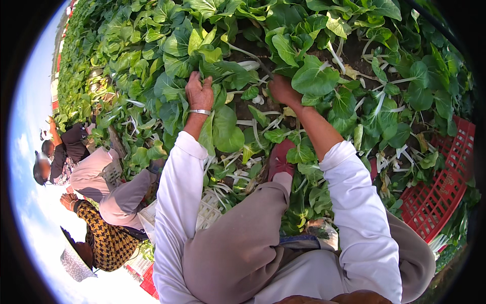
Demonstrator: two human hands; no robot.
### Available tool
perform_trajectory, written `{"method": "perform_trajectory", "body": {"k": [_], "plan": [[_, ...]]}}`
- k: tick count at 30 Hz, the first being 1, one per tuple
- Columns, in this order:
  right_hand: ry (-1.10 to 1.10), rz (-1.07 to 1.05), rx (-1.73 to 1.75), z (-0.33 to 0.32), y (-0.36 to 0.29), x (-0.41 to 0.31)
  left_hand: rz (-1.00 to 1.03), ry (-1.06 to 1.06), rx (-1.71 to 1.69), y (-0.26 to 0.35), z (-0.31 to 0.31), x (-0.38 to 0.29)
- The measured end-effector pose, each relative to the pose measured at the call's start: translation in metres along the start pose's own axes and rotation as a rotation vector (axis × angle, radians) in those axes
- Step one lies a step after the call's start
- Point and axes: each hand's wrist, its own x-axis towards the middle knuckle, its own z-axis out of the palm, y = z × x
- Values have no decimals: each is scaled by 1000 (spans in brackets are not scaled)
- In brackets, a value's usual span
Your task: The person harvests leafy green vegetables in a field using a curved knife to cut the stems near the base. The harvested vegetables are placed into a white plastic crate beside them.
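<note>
My left hand (pixel 200 92), with a silver bracelet at the wrist, grips a bok choy plant (pixel 229 72) by its dark green leaves. Its fingertips are hidden under the foliage, and the plant's pale stalk (pixel 248 65) points to the right. Low among the leaves, my right hand (pixel 284 90) is curled near the soil, its fingers out of sight. A thin, greyish, curved strip (pixel 255 57) runs up to it; whether this is a blade or a stem I cannot tell. Beside the right hand, a broad green leaf (pixel 316 77) partly covers the wrist.
Cut or fallen stalks (pixel 239 174) litter the ground by my red shoe (pixel 281 157). A red plastic crate (pixel 436 197) lies at right; a white crate (pixel 209 209) is by my left knee. Two people, one in a checked top (pixel 108 241), another in dark clothing (pixel 70 148), are at left.
</note>
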Motion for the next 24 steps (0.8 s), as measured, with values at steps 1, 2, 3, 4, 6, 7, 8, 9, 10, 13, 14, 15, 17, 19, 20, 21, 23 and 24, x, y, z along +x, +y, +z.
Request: {"method": "perform_trajectory", "body": {"k": [1, 2, 3, 4, 6, 7, 8, 9, 10, 13, 14, 15, 17, 19, 20, 21, 23, 24], "plan": [[-45, 53, 12, -3, 1, 2, -8, -6, 8, 1, -2, -3], [-64, 68, 35, -5, 3, 4, -30, -15, 5, 3, -3, -5], [-61, 65, 70, -5, 8, 3, 17, -22, -25, 4, -4, -9], [184, -60, 37, -1, 12, -5, 46, -28, -66, 6, -5, -13], [181, -141, 68, 3, 28, -12, 89, -36, -194, 9, -3, -23], [106, -105, 45, 6, 34, -14, 107, -8, -139, 10, -1, -28], [89, -151, 69, 9, 38, -16, 139, 17, -89, 10, 0, -33], [18, -137, 61, 9, 42, -16, 109, 14, -40, 10, -1, -37], [-8, -147, 70, 8, 45, -18, 207, 26, -14, 11, -3, -45], [-8, -105, 38, -1, 43, -19, 172, 28, -48, 11, -2, -55], [-39, -63, 75, -5, 41, -19, 163, 4, -90, 11, -2, -58], [-46, -40, 116, -9, 37, -18, 147, 12, -66, 11, 0, -59], [-46, 6, 134, -12, 26, -14, 116, 29, -16, 10, 3, -59], [-29, 54, 100, -7, 15, -7, 128, 85, -97, 9, 3, -59], [-33, -16, -78, -1, 10, -7, 119, 85, -129, 8, 2, -56], [-56, -10, -29, 4, 11, -8, 109, 115, -170, 6, 0, -54], [-97, -52, 64, 17, 20, -25, 21, 113, -231, 3, -18, -61], [127, -167, 105, 20, 30, -44, 38, 93, -204, 1, -26, -63]]}}
